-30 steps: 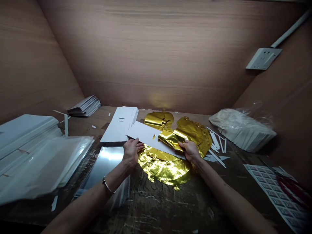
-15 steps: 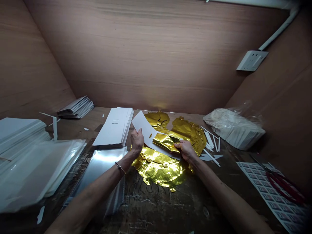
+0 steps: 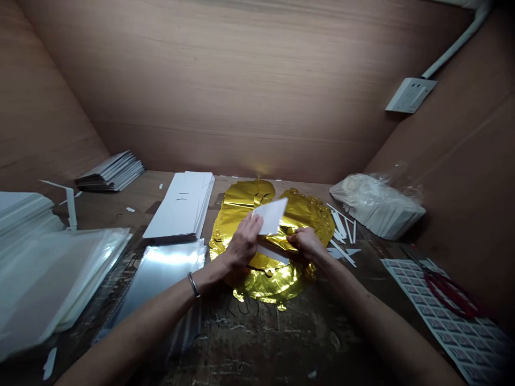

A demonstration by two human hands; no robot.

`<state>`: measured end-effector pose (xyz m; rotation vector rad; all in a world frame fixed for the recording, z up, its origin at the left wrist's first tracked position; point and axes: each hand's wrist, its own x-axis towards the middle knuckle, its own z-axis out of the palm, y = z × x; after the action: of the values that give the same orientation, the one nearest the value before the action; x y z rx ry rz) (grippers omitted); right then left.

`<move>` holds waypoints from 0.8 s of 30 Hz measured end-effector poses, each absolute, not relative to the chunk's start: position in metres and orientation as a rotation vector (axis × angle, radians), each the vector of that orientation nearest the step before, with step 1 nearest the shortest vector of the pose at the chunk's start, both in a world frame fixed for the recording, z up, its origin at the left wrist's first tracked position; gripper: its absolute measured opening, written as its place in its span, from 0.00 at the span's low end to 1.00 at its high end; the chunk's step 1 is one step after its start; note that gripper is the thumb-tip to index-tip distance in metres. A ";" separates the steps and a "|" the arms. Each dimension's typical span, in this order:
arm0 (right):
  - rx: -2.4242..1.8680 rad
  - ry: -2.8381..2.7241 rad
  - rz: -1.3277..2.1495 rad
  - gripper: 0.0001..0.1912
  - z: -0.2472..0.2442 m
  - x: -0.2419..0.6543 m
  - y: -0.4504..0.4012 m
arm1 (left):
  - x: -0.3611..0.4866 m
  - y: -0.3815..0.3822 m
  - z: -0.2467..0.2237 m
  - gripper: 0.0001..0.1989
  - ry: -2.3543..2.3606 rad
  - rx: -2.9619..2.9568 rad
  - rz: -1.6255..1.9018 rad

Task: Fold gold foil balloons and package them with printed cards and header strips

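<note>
A white card [image 3: 272, 215] is bent upward over a folded gold foil piece [image 3: 285, 240], with its lower part showing beneath the foil. My left hand [image 3: 243, 242] presses its fingers against the raised left part of the card. The fingers of my right hand [image 3: 306, 241] pinch the right end of the folded foil. Under both hands lie several flat gold foil shapes [image 3: 235, 201] with scalloped edges, spread on the dark worktable [image 3: 257, 348].
White cards [image 3: 179, 206] and clear sleeves [image 3: 169, 273] are stacked left of the foil. Further left sit plastic bags [image 3: 88, 273]. White strips [image 3: 339, 225], a wrapped bundle [image 3: 382, 206], a sticker sheet [image 3: 438, 321] and red-handled scissors [image 3: 450, 295] lie right.
The left part of the card has folded up and over toward the right. My left hand has moved right with it. My right hand keeps its pinch on the foil. The view has shifted slightly.
</note>
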<state>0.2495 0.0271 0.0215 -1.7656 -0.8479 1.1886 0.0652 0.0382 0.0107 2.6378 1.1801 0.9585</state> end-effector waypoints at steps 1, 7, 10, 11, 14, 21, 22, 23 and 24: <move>-1.773 -0.884 1.168 0.07 0.020 0.249 0.027 | 0.068 0.035 0.008 0.19 1.126 2.730 0.779; -1.625 -0.837 1.364 0.08 0.021 0.248 0.026 | 0.073 0.027 0.001 0.27 1.026 2.875 0.336; -1.543 -0.747 1.533 0.10 0.028 0.251 0.024 | 0.072 0.032 -0.002 0.27 1.026 2.835 0.314; -1.519 -0.730 1.576 0.10 0.030 0.253 0.023 | 0.072 0.034 -0.003 0.27 1.021 2.825 0.318; -1.461 -0.700 1.645 0.09 0.032 0.257 0.020 | 0.073 0.037 -0.006 0.26 1.003 2.799 0.351; -1.433 -0.713 1.513 0.10 0.031 0.256 0.018 | 0.074 0.032 0.001 0.26 1.028 2.567 0.692; -1.422 -0.709 1.492 0.10 0.032 0.257 0.018 | 0.073 0.033 0.003 0.24 1.056 2.486 0.796; -1.406 -0.703 1.474 0.09 0.034 0.259 0.017 | 0.070 0.036 0.005 0.22 1.114 2.389 0.914; -1.387 -0.698 1.456 0.09 0.037 0.261 0.016 | 0.066 0.039 0.008 0.21 1.197 2.275 1.040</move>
<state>0.2614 0.0162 0.0366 -1.3869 -0.6984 1.4557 0.0663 0.0393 0.0076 2.2751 1.1968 1.0401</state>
